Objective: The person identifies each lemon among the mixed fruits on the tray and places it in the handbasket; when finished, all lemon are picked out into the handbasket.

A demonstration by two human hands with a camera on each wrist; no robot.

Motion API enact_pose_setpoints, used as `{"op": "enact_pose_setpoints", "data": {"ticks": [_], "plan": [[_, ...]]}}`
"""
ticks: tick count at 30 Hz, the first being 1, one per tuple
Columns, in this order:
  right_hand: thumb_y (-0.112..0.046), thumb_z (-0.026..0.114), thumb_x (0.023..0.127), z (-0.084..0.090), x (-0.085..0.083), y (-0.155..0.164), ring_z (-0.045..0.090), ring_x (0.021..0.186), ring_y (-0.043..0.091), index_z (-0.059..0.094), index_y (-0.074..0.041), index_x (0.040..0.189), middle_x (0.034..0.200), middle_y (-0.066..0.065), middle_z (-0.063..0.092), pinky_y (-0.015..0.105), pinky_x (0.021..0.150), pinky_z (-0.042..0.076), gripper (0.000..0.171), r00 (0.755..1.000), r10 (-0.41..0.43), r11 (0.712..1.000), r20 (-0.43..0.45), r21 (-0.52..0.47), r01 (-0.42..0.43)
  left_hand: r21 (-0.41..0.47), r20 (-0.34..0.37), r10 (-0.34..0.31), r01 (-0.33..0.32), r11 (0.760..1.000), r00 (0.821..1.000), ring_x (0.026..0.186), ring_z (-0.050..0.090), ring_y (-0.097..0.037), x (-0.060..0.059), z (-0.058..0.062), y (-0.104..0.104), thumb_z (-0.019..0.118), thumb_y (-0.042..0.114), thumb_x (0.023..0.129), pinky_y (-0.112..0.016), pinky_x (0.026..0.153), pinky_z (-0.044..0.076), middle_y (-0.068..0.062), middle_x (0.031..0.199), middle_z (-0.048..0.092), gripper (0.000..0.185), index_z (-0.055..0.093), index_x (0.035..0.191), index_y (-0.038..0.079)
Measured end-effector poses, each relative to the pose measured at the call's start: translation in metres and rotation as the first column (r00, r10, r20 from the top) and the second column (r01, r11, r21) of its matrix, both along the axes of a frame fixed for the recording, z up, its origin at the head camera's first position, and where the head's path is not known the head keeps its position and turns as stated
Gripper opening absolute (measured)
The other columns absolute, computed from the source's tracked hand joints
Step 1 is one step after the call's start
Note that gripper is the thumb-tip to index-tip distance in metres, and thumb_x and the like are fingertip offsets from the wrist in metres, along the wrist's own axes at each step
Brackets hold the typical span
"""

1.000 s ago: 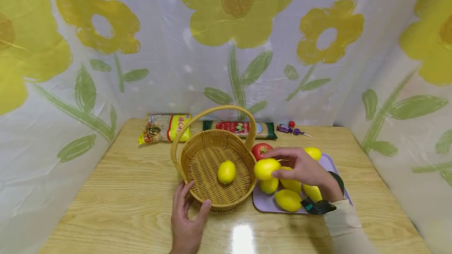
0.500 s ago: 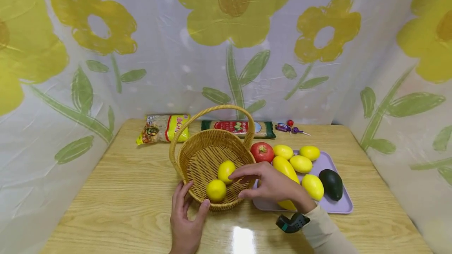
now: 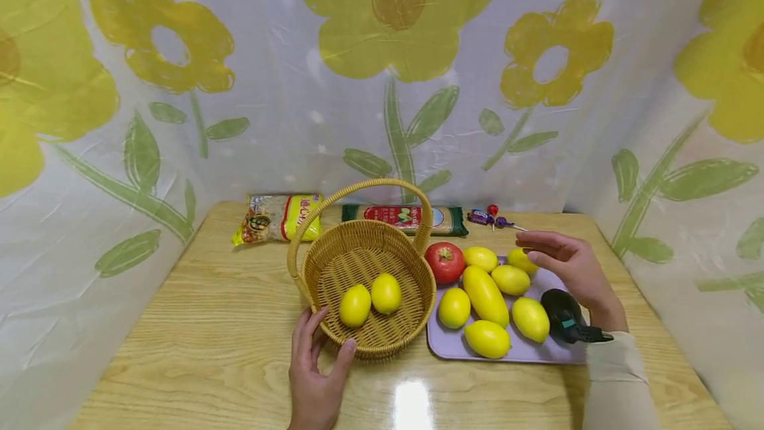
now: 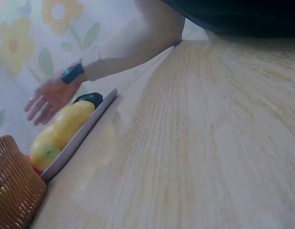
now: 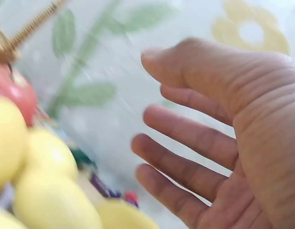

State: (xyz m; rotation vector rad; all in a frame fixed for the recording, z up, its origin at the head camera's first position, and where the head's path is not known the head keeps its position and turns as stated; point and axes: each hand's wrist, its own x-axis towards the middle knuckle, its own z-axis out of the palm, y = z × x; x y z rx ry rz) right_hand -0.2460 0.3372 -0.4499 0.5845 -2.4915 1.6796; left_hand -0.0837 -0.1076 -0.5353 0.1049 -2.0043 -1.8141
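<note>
2 lemons (image 3: 370, 298) lie side by side in the wicker basket (image 3: 412, 324), which stands on the desk (image 3: 197, 324) just left of the lilac tray (image 3: 555, 350). The basket's near rim is held by the left hand (image 3: 316, 377), thumb and fingers curled against the weave. The right hand (image 3: 570, 264) is held over the far right corner of the tray, fingers spread and relaxed, nothing gripped; it is nearest the small yellow fruit (image 3: 520, 259) at that corner. The step in hand is judged to be the reach for another fruit; the next move would call for the fingers to be closed round 1 piece and carried over the rim under the basket's handle (image 3: 364, 186).

On the tray a tomato (image 3: 445, 261) and several more yellow fruits (image 3: 485, 294) are seen. A dark object (image 3: 558, 307), possibly an avocado, is partly covered by the right wrist's strap. In the left wrist view the left hand itself is not shown, and the right wrist view is blurred.
</note>
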Motion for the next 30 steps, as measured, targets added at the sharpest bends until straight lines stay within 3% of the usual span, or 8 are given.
{"op": "enact_pose_setpoints", "data": {"ticks": [4,7,9,13,16,20,22,30], "plan": [[-0.012,0.071,0.108,-0.013,-0.001,0.019,0.070,0.125,0.006,0.064,0.005,0.147,0.137,-0.006,0.076,0.010,0.100,0.055,0.043,0.993,-0.118,0.993,0.017,-0.001,0.118,0.009,0.006,0.004,-0.004,1.000,1.000,0.156,0.038,-0.042,0.002,0.001,0.000,0.080,0.004,0.099,-0.011,0.123,0.037,-0.019,0.177,0.024,0.066,0.054,0.158,0.014],[-0.019,0.072,0.108,-0.021,-0.003,0.026,0.067,0.126,0.001,0.062,0.003,0.150,0.137,-0.015,0.074,0.007,0.100,0.053,0.049,0.986,-0.153,0.988,0.060,0.028,0.151,0.007,0.003,0.004,-0.004,1.000,1.000,0.156,0.037,-0.042,0.003,0.001,0.000,0.080,0.004,0.099,-0.011,0.123,0.037,-0.018,0.177,0.024,0.066,0.054,0.158,0.012],[-0.023,0.073,0.108,-0.026,-0.006,0.028,0.066,0.125,-0.001,0.062,0.000,0.152,0.141,-0.008,0.073,0.006,0.100,0.053,0.050,0.984,-0.155,0.987,0.091,0.065,0.149,0.002,-0.002,0.002,-0.002,1.000,1.000,0.157,0.036,-0.041,0.002,0.001,0.000,0.080,0.003,0.099,-0.011,0.123,0.037,-0.017,0.177,0.024,0.066,0.054,0.158,0.010],[-0.029,0.073,0.108,-0.036,-0.009,0.032,0.064,0.118,-0.008,0.063,-0.006,0.153,0.150,0.016,0.068,0.005,0.097,0.051,0.051,0.978,-0.159,0.972,0.134,0.193,0.132,-0.013,-0.007,-0.003,0.003,1.000,1.000,0.159,0.033,-0.040,0.000,0.000,0.000,0.080,0.003,0.099,-0.010,0.122,0.038,-0.017,0.177,0.025,0.065,0.053,0.158,0.008],[-0.031,0.073,0.108,-0.040,-0.009,0.034,0.068,0.118,0.001,0.062,-0.006,0.154,0.150,0.023,0.066,0.005,0.094,0.051,0.053,0.974,-0.163,0.958,0.157,0.262,0.118,-0.017,-0.005,-0.005,0.005,1.000,1.000,0.160,0.032,-0.040,0.000,-0.001,-0.001,0.080,0.004,0.099,-0.010,0.121,0.038,-0.017,0.177,0.025,0.065,0.054,0.158,0.012],[-0.037,0.075,0.106,-0.040,-0.011,0.032,0.071,0.128,0.030,0.061,-0.006,0.154,0.149,0.022,0.067,0.008,0.094,0.051,0.058,0.962,-0.190,0.946,0.194,0.299,0.127,-0.021,0.003,-0.010,0.010,1.000,1.000,0.160,0.031,-0.042,0.000,0.000,-0.001,0.080,0.006,0.100,-0.010,0.122,0.037,-0.018,0.177,0.023,0.064,0.054,0.158,0.014],[-0.042,0.075,0.106,-0.039,-0.012,0.032,0.068,0.130,0.038,0.062,-0.007,0.153,0.148,0.021,0.068,0.011,0.094,0.050,0.061,0.951,-0.218,0.937,0.219,0.319,0.142,-0.026,0.007,-0.013,0.013,1.000,1.000,0.160,0.031,-0.043,0.000,0.000,-0.001,0.080,0.007,0.100,-0.010,0.122,0.037,-0.018,0.178,0.022,0.064,0.053,0.159,0.013],[-0.049,0.073,0.105,-0.037,-0.013,0.030,0.070,0.124,0.031,0.055,-0.008,0.159,0.151,0.024,0.065,0.021,0.096,0.054,0.071,0.919,-0.245,0.932,0.308,0.336,0.136,-0.034,0.008,-0.007,0.007,0.999,1.000,0.160,0.032,-0.043,0.000,0.000,-0.001,0.080,0.007,0.100,-0.009,0.122,0.037,-0.018,0.177,0.023,0.064,0.054,0.158,0.012]]}}
